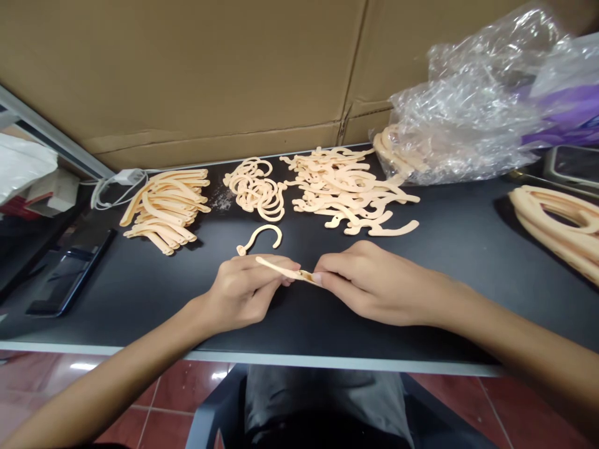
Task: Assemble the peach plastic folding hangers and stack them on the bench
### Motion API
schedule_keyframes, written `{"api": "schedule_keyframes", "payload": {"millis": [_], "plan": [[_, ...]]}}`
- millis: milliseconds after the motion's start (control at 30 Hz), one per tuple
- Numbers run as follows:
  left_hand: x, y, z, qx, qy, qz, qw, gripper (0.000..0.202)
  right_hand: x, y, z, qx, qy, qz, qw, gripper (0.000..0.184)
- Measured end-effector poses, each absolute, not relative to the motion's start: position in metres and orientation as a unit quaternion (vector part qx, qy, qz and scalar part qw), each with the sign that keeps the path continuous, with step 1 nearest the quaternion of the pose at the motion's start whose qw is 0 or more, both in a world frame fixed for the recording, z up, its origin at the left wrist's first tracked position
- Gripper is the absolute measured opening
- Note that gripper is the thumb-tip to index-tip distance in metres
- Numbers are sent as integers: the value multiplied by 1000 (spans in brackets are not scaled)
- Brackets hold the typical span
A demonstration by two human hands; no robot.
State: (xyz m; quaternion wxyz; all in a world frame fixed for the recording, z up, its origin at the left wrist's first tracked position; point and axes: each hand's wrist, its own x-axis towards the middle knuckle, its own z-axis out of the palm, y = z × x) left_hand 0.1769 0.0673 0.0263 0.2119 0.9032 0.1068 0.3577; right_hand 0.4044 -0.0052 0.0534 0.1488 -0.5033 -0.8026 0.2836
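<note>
Above the front of the dark table, both hands meet on a slim beige plastic hanger piece [279, 269]. My left hand [243, 292] pinches it near its middle, and a narrow end sticks out over the fingers. With thumb and fingers closed, my right hand [379, 280] grips the other end, which is partly covered. A single beige hanger hook [260, 237] lies just beyond my left hand. Behind it sits a pile of similar hooks [259, 190]. Curved beige hanger arms [344, 190] are heaped beyond my right hand, and straighter beige arms [163, 209] are piled at the left.
A dark phone [70, 277] lies at the left, near a white cable [110, 190]. Clear plastic bags [472, 118] with beige pieces stand at the back right. More beige looped pieces [556, 224] are at the right edge. Cardboard [210, 68] walls the back.
</note>
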Motion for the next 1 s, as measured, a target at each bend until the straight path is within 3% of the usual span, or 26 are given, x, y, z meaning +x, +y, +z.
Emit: {"api": "schedule_keyframes", "payload": {"millis": [667,1000], "plan": [[178,69,37,851,99,265,443,38,408,-1,59,-470,-785,376,146,32],[178,65,40,827,115,249,490,36,406,-2,62,-447,-746,463,170,32]]}}
